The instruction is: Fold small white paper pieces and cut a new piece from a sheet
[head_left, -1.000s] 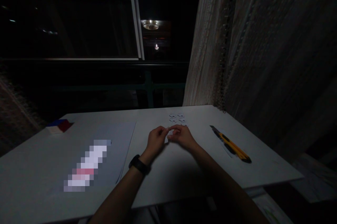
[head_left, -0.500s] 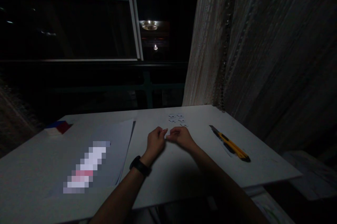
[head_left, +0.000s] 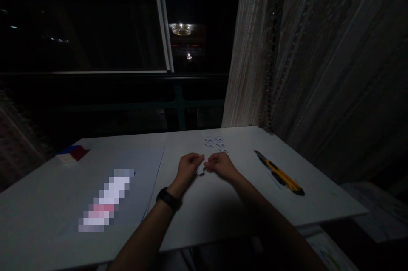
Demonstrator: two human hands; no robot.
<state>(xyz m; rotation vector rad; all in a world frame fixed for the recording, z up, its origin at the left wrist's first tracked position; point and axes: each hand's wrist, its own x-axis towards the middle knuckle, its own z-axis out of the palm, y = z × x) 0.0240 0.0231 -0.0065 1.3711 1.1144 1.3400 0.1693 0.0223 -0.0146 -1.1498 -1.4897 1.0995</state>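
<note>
Remotely, I look down on a white table, its left side bearing paper sheets. Over the middle, the left hand has thumb and fingers pinched together; the right hand curls just beside it, and I cannot tell whether it grips. A yellow utility knife lies well to the right. Small printed slips lie just beyond the hands. A white paper piece hangs from the left pinch, between both hands.

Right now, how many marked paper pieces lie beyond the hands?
5 paper pieces: two in the far row, two in the next row, one just beyond the right hand. Others may be hidden.
</note>
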